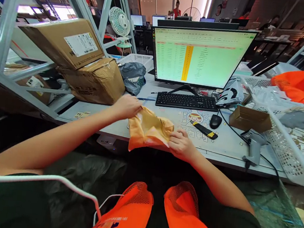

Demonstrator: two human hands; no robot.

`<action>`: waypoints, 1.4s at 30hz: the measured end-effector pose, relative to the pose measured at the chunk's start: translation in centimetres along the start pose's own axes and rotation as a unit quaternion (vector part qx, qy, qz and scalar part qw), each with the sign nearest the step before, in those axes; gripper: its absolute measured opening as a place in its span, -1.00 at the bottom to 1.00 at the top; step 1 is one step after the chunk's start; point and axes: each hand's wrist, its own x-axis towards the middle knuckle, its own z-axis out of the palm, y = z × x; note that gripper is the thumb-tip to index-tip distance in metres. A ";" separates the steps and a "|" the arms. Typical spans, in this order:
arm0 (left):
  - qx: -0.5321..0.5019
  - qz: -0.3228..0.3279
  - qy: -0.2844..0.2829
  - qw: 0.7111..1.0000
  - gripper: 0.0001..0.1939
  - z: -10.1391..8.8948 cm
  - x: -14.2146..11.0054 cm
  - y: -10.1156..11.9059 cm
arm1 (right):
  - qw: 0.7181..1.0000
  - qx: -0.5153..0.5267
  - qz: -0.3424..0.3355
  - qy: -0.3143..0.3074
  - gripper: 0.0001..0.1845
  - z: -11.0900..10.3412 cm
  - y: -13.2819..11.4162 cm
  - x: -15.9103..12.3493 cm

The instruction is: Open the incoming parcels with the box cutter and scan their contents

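Note:
An orange-yellow plastic mailing bag is stretched between my two hands above the desk's front edge, its mouth gaping toward me. My left hand grips its upper left corner with closed fingers. At the bag's right side, my right hand pinches the edge. Whatever lies inside the bag cannot be made out. To the right of my right hand, a black and yellow utility knife rests on the desk mat, with a black mouse just behind it.
A monitor and keyboard stand behind the bag. Cardboard boxes are stacked at the left by a metal frame. On the right are a small brown box, a barcode scanner and a white basket of packets.

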 end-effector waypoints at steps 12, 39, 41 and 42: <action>-0.023 -0.137 -0.006 0.990 -0.55 -1.5 -2.9 2.6 | 0.996 -0.002 0.091 0.005 -0.81 1.5 0.0 -3.6; -0.528 -0.238 0.121 0.806 -0.29 5.3 -10.4 7.9 | 0.966 0.074 0.201 0.142 -0.57 3.8 -3.6 -6.2; -0.586 -0.327 0.215 0.709 -0.28 5.2 -10.2 7.9 | 0.952 0.067 0.242 0.176 -0.69 3.1 -3.6 -6.4; -0.610 -0.364 0.260 0.655 -0.29 5.2 -9.9 8.0 | 0.945 0.068 0.258 0.188 -0.74 2.7 -3.5 -6.5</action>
